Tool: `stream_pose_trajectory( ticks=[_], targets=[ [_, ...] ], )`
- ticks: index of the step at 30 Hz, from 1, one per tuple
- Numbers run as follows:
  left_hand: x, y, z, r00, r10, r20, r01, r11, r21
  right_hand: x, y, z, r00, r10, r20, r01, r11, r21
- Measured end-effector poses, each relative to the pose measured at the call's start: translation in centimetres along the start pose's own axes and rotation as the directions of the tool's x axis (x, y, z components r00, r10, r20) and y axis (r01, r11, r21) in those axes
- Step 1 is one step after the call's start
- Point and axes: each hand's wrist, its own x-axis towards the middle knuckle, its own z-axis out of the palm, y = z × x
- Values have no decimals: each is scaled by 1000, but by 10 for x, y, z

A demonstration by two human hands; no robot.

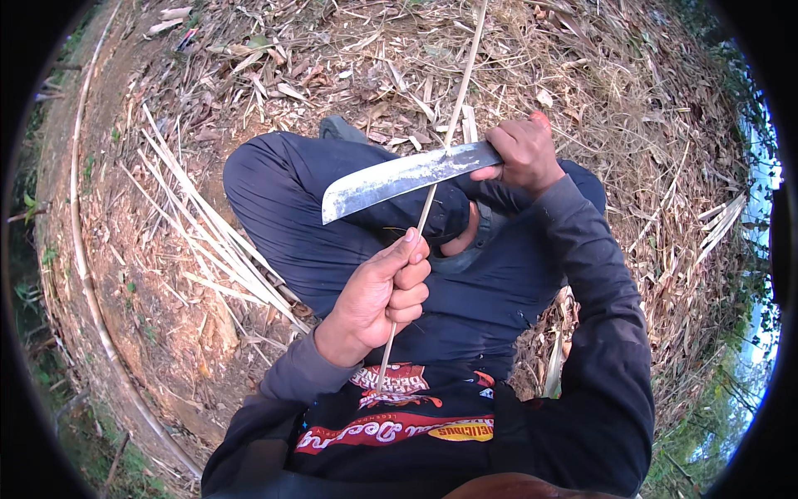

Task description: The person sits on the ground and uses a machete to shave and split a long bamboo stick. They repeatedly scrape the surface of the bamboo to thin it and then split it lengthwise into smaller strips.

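Observation:
My left hand [384,293] is closed round a thin, pale bamboo strip [465,79], thumb laid along it. The strip runs from in front of my shirt, up through the fist and beyond the top of the view. Above that fist, a machete [395,182] lies across the strip, its broad, worn grey blade pointing left. My right hand [524,152] grips the machete at the blade's right end; the fingers hide its handle. Blade and strip cross and appear to touch. Both hands are over my crossed legs [291,195] in dark trousers.
Several split pale strips [212,224] lie in a loose bundle by my left knee. A smaller bundle [721,223] rests at the far right. One long pole [79,208] curves along the left side. Shavings and dry leaves [332,58] cover the ground, with greenery at the rim.

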Motion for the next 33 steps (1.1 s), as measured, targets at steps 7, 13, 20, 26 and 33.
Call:
stream_pose_trajectory(
  ticks=[7, 13, 20, 26, 33],
  targets=[
    [-32, 8, -20, 997, -77, 5, 76, 991, 112, -52, 93, -40, 741, 660, 126, -568, 715, -407],
    [6, 17, -12, 991, -128, -44, 135, 960, 246, -6, -42, -31, 964, 231, 133, -203, 960, -192],
    [-72, 3, -17, 965, -197, -173, 245, 913, 326, -34, 105, 2, 450, 883, 132, -814, 467, -346],
    [-71, 14, -20, 984, -115, -137, 155, 931, 331, -36, 123, 28, 402, 915, 30, -893, 399, -208],
    [-104, 31, -3, 983, -77, -166, 141, 896, 422, -96, 227, 19, -82, 987, -140, -996, -84, -6]
  ],
)
